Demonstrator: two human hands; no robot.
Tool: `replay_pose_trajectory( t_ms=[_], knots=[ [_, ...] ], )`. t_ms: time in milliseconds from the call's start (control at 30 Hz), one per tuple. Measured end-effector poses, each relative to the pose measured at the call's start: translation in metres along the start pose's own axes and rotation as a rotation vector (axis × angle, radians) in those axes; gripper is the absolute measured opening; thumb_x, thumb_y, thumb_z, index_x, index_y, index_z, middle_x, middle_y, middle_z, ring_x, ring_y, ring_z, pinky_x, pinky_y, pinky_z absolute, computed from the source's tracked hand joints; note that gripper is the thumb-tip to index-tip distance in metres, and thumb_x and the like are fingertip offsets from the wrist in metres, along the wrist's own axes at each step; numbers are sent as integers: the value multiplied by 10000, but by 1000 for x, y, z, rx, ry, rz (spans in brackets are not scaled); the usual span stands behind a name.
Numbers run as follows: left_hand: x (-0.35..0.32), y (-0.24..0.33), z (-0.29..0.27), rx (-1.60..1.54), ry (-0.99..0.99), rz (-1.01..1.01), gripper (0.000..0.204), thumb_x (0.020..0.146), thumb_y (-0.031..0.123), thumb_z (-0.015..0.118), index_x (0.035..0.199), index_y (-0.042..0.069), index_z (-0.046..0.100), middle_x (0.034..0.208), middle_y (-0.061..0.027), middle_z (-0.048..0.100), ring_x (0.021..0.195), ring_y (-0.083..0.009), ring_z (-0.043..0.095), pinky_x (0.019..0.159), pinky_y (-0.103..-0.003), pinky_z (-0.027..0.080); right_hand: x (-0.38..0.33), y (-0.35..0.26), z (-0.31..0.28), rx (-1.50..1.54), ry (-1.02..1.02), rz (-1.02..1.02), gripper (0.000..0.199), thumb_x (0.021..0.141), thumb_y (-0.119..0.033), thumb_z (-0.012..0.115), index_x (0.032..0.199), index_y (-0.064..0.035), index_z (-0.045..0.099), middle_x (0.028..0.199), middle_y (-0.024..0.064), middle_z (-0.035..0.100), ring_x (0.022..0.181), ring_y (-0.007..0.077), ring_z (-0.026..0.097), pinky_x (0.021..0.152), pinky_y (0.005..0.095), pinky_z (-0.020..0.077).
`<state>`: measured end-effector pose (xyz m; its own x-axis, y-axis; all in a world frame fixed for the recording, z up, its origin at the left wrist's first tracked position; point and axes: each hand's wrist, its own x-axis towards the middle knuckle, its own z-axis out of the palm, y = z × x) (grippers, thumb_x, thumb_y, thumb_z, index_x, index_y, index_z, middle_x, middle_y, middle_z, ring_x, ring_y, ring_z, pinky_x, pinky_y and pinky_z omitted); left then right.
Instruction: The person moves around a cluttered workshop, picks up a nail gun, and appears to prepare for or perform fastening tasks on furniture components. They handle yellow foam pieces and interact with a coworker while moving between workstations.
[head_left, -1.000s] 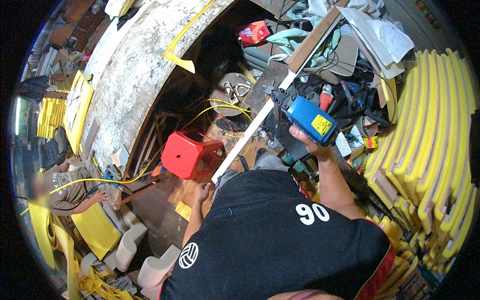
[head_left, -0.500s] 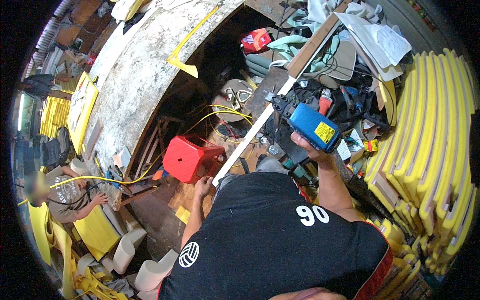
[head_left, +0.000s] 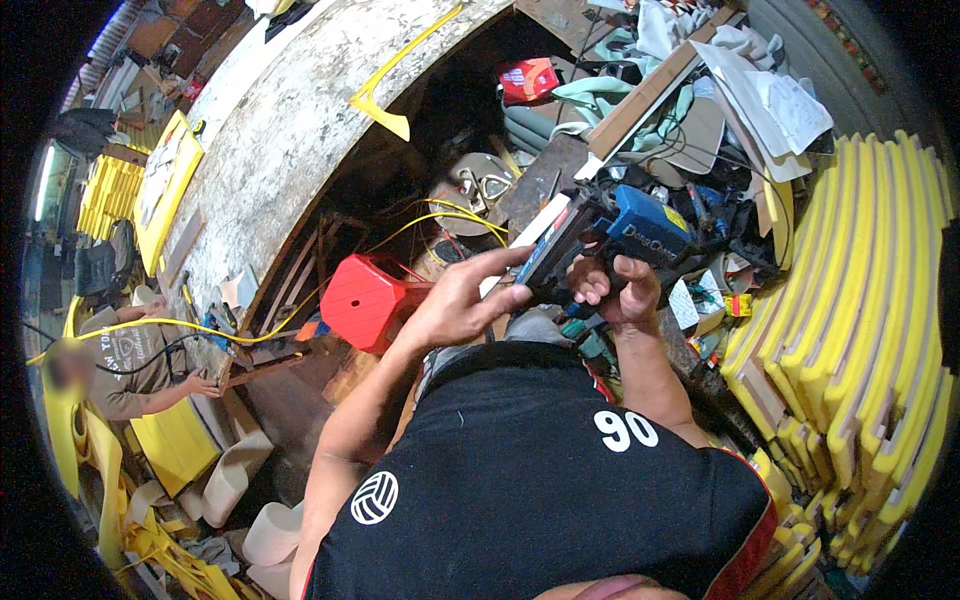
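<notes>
My right hand [head_left: 628, 290] is curled at the underside of a blue and black cordless nail gun [head_left: 645, 230], tilted on its side in front of my lap. Its long dark magazine [head_left: 556, 243] points toward my left hand [head_left: 465, 298]. The left thumb and fingers are stretched apart at the magazine's lower end; whether they touch it I cannot tell. Behind the tool lies a pale wooden strip [head_left: 541, 222], partly hidden by it. A brown wooden board [head_left: 640, 100] continues along the same line farther back.
A red plastic stool [head_left: 362, 303] stands left of my knees. Stacks of yellow-edged foam panels [head_left: 850, 300] rise at the right. A stained worktable [head_left: 290, 120] curves across the far left, with a yellow hose [head_left: 190, 333] below. Another person [head_left: 130, 360] works at the left.
My left hand has let go of the strip's near end and come up to the nail gun. The gun has turned in my right hand, showing its side and magazine.
</notes>
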<state>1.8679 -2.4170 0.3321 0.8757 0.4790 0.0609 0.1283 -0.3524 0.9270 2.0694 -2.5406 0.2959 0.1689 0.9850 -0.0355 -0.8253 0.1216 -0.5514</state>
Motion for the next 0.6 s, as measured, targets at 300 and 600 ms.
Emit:
replay_pose_trajectory(
  t_ms=[300, 600],
  knots=[
    [-1, 47, 18, 8, -12, -90, 422, 854, 293, 646, 1139, -8, 565, 911, -201, 639, 739, -285, 645, 594, -347, 492, 0, -2, 12, 270, 9, 12, 430, 812, -478, 572, 685, -69, 535, 472, -6, 391, 408, 136, 395, 486, 301, 364],
    [0, 48, 27, -47, -60, 59, 634, 808, 320, 690, 1281, -26, 449, 1061, -245, 605, 996, -347, 605, 849, -393, 462, 1, 0, 5, 356, 46, -40, 509, 827, -527, 538, 938, -32, 568, 453, -36, 346, 371, 109, 344, 453, 284, 335]
  ],
)
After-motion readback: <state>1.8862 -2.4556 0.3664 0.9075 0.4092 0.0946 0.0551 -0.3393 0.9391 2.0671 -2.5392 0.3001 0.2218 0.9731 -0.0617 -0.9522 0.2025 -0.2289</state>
